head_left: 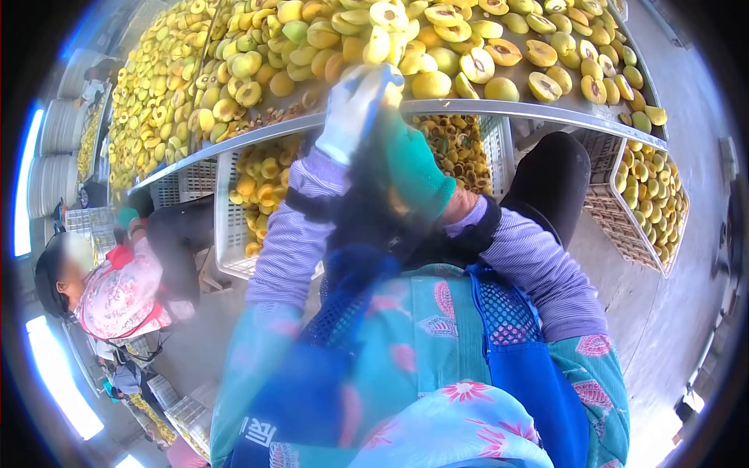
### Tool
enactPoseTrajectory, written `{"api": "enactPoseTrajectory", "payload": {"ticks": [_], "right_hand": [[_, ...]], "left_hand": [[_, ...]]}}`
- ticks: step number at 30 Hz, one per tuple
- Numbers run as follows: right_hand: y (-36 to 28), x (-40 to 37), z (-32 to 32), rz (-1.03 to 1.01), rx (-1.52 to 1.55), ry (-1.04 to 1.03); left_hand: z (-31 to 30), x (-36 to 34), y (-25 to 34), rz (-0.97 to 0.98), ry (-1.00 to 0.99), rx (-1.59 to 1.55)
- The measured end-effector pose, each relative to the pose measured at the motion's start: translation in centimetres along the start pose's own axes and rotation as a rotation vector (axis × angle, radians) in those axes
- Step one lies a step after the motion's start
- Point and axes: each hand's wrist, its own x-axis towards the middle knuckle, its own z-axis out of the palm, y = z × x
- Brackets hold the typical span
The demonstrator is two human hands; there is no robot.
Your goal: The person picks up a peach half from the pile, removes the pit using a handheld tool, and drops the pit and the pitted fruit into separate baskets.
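Note:
My left hand [351, 109], in a white and blue glove, is at the metal edge of the sorting table [312, 123], beside a heap of apricots [320, 35]. Its fingers are curled together, and a blurry patch hides what they hold. Close against it on the right, my right hand [420, 168] wears a green glove. Its fingers are bent up toward the left hand, and their tips are blurred. Halved apricots [477, 65], some with pits showing, lie just beyond both hands. Whole yellow-green apricots are mixed among them.
Under the table edge stand a white crate [228, 210] of apricot pieces and another holding brownish pits or scraps [452, 144]. A crate [616, 207] of apricot halves is on the floor at right. A co-worker [117, 296] sits at left. Stacked white trays [58, 160] stand behind.

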Motion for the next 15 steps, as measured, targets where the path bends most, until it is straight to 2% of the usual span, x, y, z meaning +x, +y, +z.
{"api": "enactPoseTrajectory", "payload": {"ticks": [2,4,6,7,8,10,11,14,15], "right_hand": [[-0.2,0.3,0.3,0.122,0.178,-0.004],[-0.2,0.3,-0.3,0.268,0.305,-0.012],[-1.3,-0.2,-1.4,0.204,0.030,-0.055],[-1.9,-0.2,-1.6,0.250,0.064,-0.129],[-2.4,-0.2,-1.9,0.297,0.094,-0.201],[-2.5,-0.7,-1.8,0.553,0.547,-0.430],[-1.9,-0.6,-1.7,0.525,0.708,-0.581],[-2.5,-1.2,-2.3,0.622,0.771,-0.628],[-2.1,-1.0,-2.6,0.618,0.705,-0.668]], "left_hand": [[0.5,0.0,0.0,-0.681,-0.071,-0.603],[0.9,-0.2,-0.9,-0.283,-0.063,-0.298],[1.4,-0.7,-1.9,0.153,-0.075,0.075],[-0.3,0.1,0.5,-0.284,-0.262,-0.349],[-0.2,0.3,1.1,-0.426,-0.220,-0.461],[0.2,0.5,1.9,-0.717,-0.161,-0.686],[0.3,0.1,1.1,-0.120,-0.146,-0.315],[1.1,-1.0,1.7,-0.681,-0.081,-0.950],[1.0,-1.3,1.8,-0.729,-0.025,-0.941]]}}
